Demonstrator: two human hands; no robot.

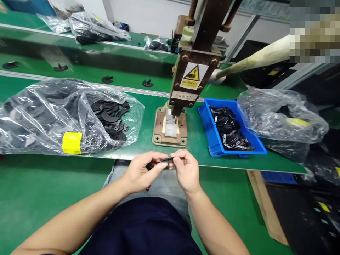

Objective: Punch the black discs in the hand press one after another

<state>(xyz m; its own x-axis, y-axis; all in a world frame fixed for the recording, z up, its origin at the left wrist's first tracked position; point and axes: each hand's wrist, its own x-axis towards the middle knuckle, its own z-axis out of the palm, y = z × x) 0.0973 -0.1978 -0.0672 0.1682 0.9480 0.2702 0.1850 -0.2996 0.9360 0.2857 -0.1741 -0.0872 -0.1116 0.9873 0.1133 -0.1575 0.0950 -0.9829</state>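
Observation:
Both hands meet at the table's front edge, pinching a small black plastic part (166, 159) between them. My left hand (143, 170) is closed on its left end with thumb and fingers. On the other end, the fingertips of my right hand (186, 168) are pressed together; they cover much of the part. Just beyond the hands stands a hand press (195, 76) with a pale block (170, 129) on its base plate. To the right, a blue bin (216, 150) holds many small black parts (231, 129).
A clear plastic bag (53, 117) of curved black pieces (110, 115) lies at left. Another plastic bag (284, 117) sits right of the bin. Behind the table runs a green belt (82, 76) carrying several black parts. The press's long lever (260, 53) reaches out to the upper right.

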